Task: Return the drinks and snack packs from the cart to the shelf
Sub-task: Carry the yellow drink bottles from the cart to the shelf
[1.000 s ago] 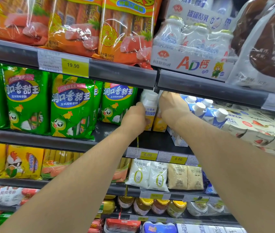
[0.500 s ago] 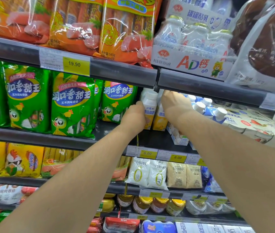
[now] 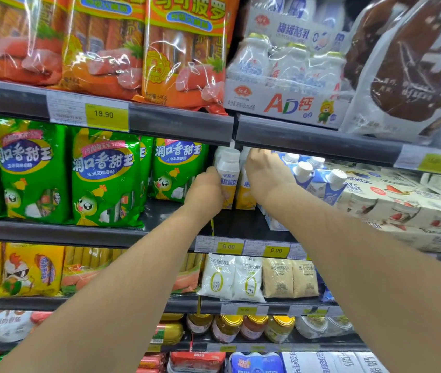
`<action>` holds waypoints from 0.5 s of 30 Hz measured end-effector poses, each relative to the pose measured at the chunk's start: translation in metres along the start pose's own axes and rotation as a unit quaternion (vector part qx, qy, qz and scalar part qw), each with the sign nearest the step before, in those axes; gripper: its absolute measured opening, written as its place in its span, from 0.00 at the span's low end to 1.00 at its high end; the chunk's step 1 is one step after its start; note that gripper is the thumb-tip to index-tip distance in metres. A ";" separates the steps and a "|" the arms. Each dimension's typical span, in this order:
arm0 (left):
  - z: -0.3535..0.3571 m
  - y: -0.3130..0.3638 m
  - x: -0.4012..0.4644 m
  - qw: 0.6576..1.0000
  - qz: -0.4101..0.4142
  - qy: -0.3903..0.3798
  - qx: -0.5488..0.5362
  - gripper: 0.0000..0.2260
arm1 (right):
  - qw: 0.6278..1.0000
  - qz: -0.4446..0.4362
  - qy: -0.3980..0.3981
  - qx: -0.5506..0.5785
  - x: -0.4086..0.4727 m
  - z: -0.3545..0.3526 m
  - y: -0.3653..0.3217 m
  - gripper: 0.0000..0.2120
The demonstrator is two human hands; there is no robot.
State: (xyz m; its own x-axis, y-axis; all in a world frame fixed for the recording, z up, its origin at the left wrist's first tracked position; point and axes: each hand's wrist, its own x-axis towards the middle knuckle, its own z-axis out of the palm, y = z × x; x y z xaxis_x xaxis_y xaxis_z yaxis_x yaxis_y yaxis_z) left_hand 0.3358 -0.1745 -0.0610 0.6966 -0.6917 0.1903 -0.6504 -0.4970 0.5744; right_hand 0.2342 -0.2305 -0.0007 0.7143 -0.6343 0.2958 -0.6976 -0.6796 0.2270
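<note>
At centre frame, on the middle shelf (image 3: 176,232), the left hand (image 3: 204,193) grips a yellow-labelled drink bottle (image 3: 228,176) standing upright. Right hand (image 3: 263,175) rests on the neighbouring bottle (image 3: 244,195); its grasp cannot be confirmed, fingers hidden. Placement appears nearly complete. Cart out of view, so remaining stock is unknown.
</note>
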 end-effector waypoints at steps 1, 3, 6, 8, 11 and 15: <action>0.001 -0.001 -0.004 1.000 0.006 0.005 0.001 0.19 | 1.000 0.000 0.007 -0.003 -0.001 0.003 -0.003 0.16; -0.001 -0.003 -0.014 1.000 0.010 0.008 0.000 0.21 | 1.000 -0.001 0.028 0.001 -0.008 0.005 -0.007 0.18; -0.005 -0.006 -0.034 1.000 0.017 0.015 -0.001 0.23 | 0.996 0.008 0.049 0.069 -0.031 0.000 -0.008 0.22; -0.009 -0.006 -0.049 1.000 0.012 0.008 -0.021 0.23 | 0.994 -0.036 0.074 0.068 -0.057 -0.003 -0.003 0.21; -0.010 0.005 -0.078 1.000 0.026 -0.013 -0.006 0.21 | 0.989 -0.064 0.058 0.119 -0.100 -0.006 0.019 0.15; 0.007 0.054 -0.122 0.983 0.139 -0.051 0.107 0.22 | 0.990 -0.017 0.016 0.140 -0.161 0.002 0.088 0.17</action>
State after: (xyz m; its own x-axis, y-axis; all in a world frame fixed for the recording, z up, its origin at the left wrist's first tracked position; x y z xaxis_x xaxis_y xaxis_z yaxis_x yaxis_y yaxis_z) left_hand 0.2131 -0.1205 -0.0591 0.4553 -0.8605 0.2286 -0.8681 -0.3720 0.3286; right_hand 0.0578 -0.1890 -0.0305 0.7315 -0.6006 0.3228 -0.6268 -0.7787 -0.0283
